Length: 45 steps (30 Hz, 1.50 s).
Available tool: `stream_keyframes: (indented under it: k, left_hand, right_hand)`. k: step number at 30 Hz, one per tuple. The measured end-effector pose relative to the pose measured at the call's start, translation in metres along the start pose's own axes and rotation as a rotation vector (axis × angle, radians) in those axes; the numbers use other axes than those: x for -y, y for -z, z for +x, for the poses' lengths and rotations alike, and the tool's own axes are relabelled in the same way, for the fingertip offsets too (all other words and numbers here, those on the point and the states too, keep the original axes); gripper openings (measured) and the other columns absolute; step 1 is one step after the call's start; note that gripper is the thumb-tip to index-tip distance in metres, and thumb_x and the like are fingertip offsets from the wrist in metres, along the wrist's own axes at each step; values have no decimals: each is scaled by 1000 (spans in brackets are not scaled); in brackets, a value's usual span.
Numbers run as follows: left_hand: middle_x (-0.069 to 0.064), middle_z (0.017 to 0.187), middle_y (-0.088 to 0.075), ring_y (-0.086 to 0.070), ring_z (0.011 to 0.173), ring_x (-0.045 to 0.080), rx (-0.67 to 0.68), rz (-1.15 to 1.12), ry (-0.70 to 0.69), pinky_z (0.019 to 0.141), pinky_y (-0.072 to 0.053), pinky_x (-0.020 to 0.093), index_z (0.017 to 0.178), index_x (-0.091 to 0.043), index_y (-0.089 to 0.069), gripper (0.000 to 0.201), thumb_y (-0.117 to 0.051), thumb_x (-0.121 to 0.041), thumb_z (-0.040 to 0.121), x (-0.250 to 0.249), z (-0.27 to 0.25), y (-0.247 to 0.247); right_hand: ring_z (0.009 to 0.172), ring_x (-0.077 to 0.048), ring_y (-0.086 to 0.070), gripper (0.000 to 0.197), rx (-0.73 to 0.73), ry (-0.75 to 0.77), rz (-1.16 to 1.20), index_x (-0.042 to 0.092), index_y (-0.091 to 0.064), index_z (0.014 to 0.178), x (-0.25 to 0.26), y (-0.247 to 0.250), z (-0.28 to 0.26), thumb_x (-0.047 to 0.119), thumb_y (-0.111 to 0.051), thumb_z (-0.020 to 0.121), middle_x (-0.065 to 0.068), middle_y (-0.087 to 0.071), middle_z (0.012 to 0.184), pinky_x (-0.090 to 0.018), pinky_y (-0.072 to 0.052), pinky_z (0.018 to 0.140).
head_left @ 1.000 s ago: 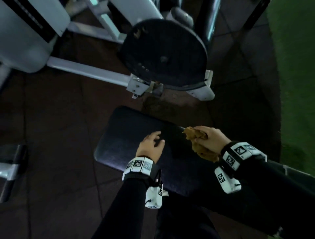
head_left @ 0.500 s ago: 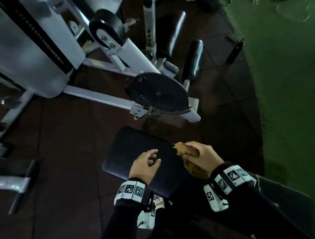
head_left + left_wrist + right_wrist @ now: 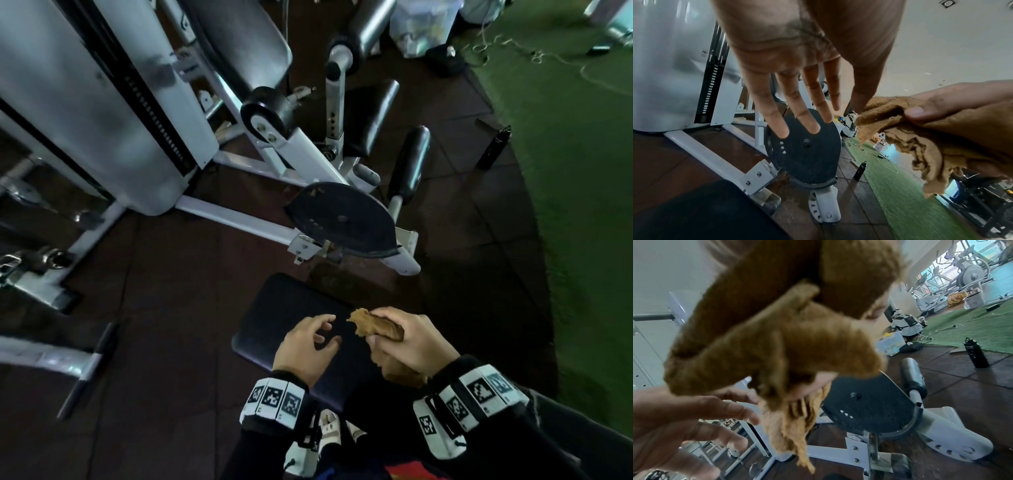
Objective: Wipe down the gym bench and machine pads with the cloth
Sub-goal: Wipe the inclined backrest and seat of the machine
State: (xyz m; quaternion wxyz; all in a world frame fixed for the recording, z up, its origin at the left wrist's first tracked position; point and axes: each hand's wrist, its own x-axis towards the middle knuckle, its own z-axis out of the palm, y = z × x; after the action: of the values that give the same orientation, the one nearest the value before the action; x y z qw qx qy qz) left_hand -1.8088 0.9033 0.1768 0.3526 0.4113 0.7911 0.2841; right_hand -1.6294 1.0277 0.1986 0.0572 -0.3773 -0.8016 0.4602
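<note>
A black bench pad (image 3: 274,318) lies below me, its near end under my hands. My right hand (image 3: 407,346) grips a bunched brown cloth (image 3: 370,325), raised above the pad's right side; the cloth (image 3: 906,129) (image 3: 789,340) hangs in ragged folds. My left hand (image 3: 308,346) hovers over the pad just left of the cloth, fingers (image 3: 795,104) spread and holding nothing. Beyond the bench stands a white machine with a black oval plate (image 3: 342,219), a black seat pad (image 3: 246,41) and black roller pads (image 3: 411,161).
A white weight stack housing (image 3: 96,102) fills the left. A black bottle (image 3: 495,147) stands on the dark floor tiles by the green turf (image 3: 582,171). Cables and bags lie at the far turf edge. Another person (image 3: 904,326) crouches in the distance.
The head view has lifted, showing more of the machine. Both hands have risen slightly off the bench pad; the left hand's fingers have spread. The right hand keeps its hold on the cloth.
</note>
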Motion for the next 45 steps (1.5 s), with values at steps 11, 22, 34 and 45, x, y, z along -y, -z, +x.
stream_keyframes:
  k: [11, 22, 34, 45]
  left_hand:
    - [-22, 98, -58, -59, 82, 0, -227, -46, 100, 79, -53, 29, 117, -38, -60, 36, -68, -32, 83, 15, -38, 15]
    - [-20, 98, -60, -60, 84, -1, -488, -79, 291, 80, -49, 23, 115, -32, -64, 33, -69, -28, 82, 65, -86, 61]
    - [-18, 94, -59, -61, 81, 0, -637, -120, 410, 79, -51, 26, 112, -30, -65, 32, -72, -26, 80, 191, -144, 206]
    - [-18, 99, -61, -61, 86, 2, -567, -92, 386, 84, -50, 29, 114, -34, -63, 33, -69, -31, 82, 275, -140, 310]
  right_hand:
    - [106, 13, -54, 51, 222, 149, 79, 58, -45, 123, 26, -6, 19, 36, -68, 83, 26, -62, 113, -8, -40, 92]
    - [99, 13, -55, 27, 462, 310, -41, 36, -62, 108, 92, -80, 67, 27, -69, 83, 17, -66, 105, -2, -38, 85]
    - [90, 13, -58, 24, 539, 391, -149, 52, -57, 94, 223, -242, 120, 35, -68, 80, 26, -66, 92, -8, -43, 82]
    - [91, 11, -60, 26, 477, 332, -96, 50, -61, 94, 289, -321, 169, 31, -70, 80, 30, -65, 96, -4, -42, 81]
